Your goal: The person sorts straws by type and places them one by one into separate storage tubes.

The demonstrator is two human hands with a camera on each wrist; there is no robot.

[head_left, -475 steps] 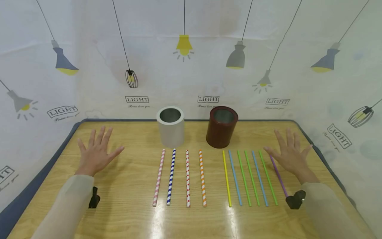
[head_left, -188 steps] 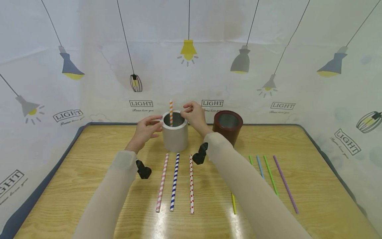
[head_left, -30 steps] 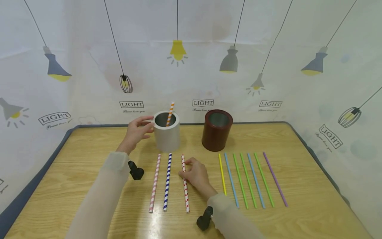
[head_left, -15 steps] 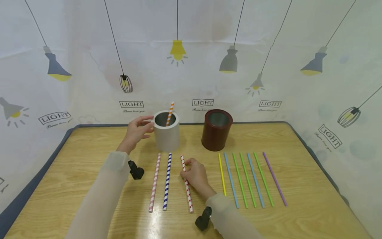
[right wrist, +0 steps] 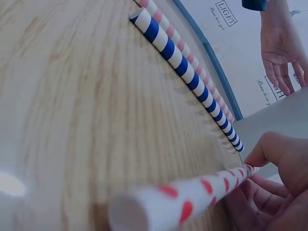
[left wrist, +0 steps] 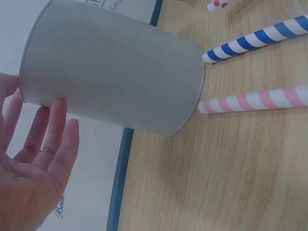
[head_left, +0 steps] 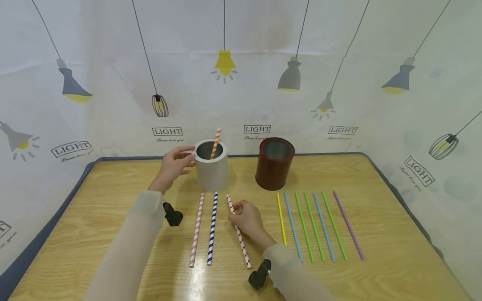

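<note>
- We see the red-dotted straw [head_left: 241,243] slanting over the counter [head_left: 124,184], between the blue-striped straw [head_left: 212,228] and the yellow straw [head_left: 281,219], in front of the two canisters.
- Our right hand [head_left: 249,218] pinches that straw on its upper half, thumb and fingers drawn narrow around it.
- Our left hand [head_left: 171,168] has relaxed, spread fingers, their tips at the rim and side of the white canister [head_left: 212,175].
- Inside the white canister leans the orange-striped straw [head_left: 215,144], its top above the rim; the maroon canister [head_left: 275,171] stands upright to the right, apart from it.
- Left of our dotted straw lie the blue-striped straw and, farther left, the pink-striped straw [head_left: 197,230].
- On the right, past the yellow straw, we find two light blue straws [head_left: 293,227], three green straws [head_left: 314,226] and, outermost, the purple straw [head_left: 348,225].
- Our right hand covers part of the dotted straw from above, and the right sleeve [head_left: 290,267] hides the yellow straw's lower end.
- Only the head view gives us the maroon canister and the opening of the white one.
- The left wrist view adds our palm and the canister's lower edge beside the striped straws' ends.
- The right wrist view adds the dotted straw's hollow near end, blurred; whether it touches the counter we cannot tell.
</note>
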